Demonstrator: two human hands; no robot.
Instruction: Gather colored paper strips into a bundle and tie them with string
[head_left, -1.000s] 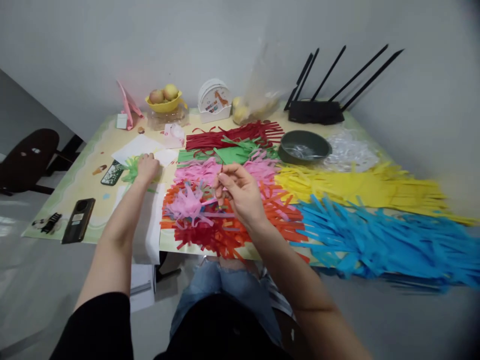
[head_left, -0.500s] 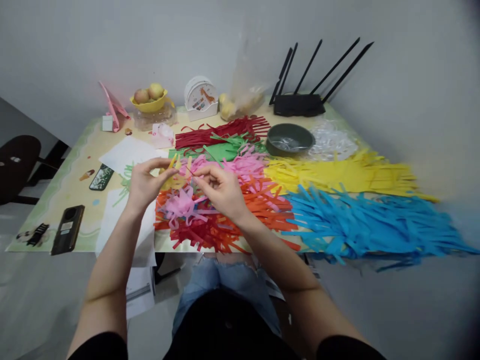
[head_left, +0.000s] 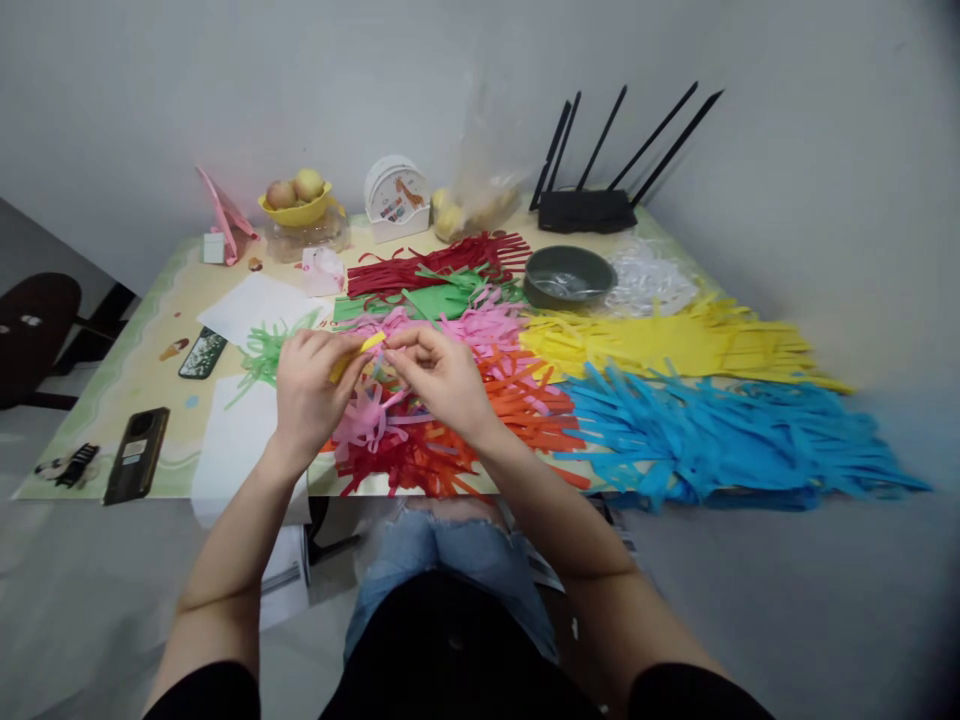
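Over the middle of the table my left hand [head_left: 313,388] is closed in a pinch on a yellow paper strip [head_left: 373,342]. The fingertips of my right hand [head_left: 444,385] are pressed together at the strip's right end; what they hold is hidden. Under the hands lie fringed pieces of paper: a pink fringe [head_left: 491,322], an orange-red fringe [head_left: 536,405] and a dark red one [head_left: 390,455]. A looped pink strip bundle [head_left: 367,415] rests just below my fingers. Left of my left hand is a green strip bundle [head_left: 262,355].
Yellow fringe [head_left: 675,345] and blue fringe [head_left: 735,440] spread to the right. Behind are a dark round bowl [head_left: 570,278], a router [head_left: 586,210], dark red fringe [head_left: 435,268] and a fruit bowl [head_left: 296,212]. Two phones, one dark [head_left: 136,455], and white sheets [head_left: 240,440] lie left.
My left hand has moved right and turned inward, bringing the yellow strip up to my right fingertips. A thin dark reddish thing seen at my right fingertips before is now hidden.
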